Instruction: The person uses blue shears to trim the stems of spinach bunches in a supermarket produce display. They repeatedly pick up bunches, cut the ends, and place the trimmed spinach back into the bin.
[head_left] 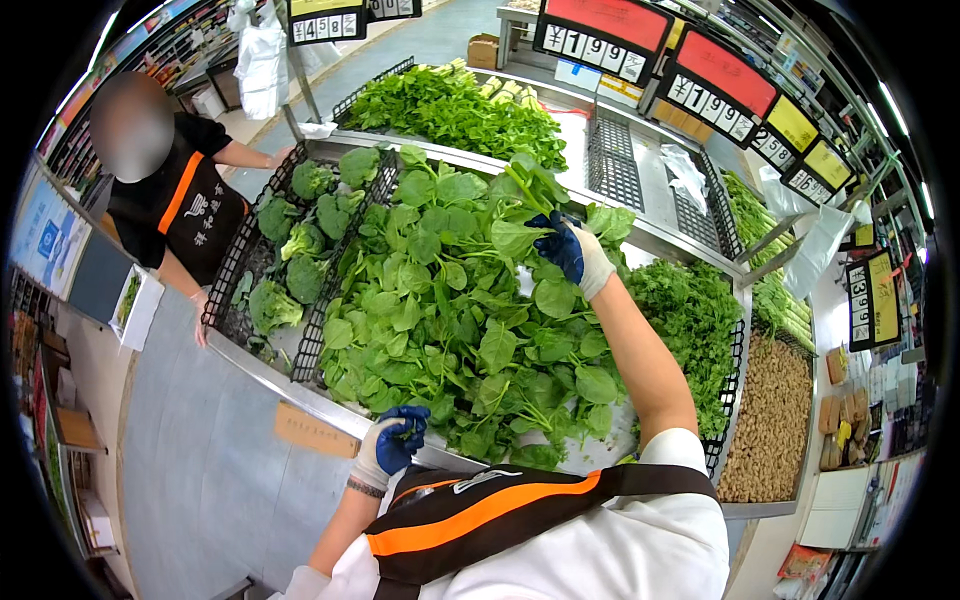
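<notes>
My right hand [574,254], in a white glove with a blue coated palm, reaches far over the produce stand and grips a small bunch of broad-leaved greens [530,186] by its stems. Beneath it spreads a large heap of the same leafy greens [440,290], with round, glossy leaves. My left hand [394,440], gloved the same way, is closed at the stand's near edge, beside the heap. Its curled fingers hide whatever may be in them.
Broccoli [303,280] fills a black crate to the left, where a co-worker [180,190] rests both hands on the stand. Curly greens [680,330] and brown peanut-like produce [770,420] lie right. Price signs [720,90] and plastic bags [262,60] hang above the far side.
</notes>
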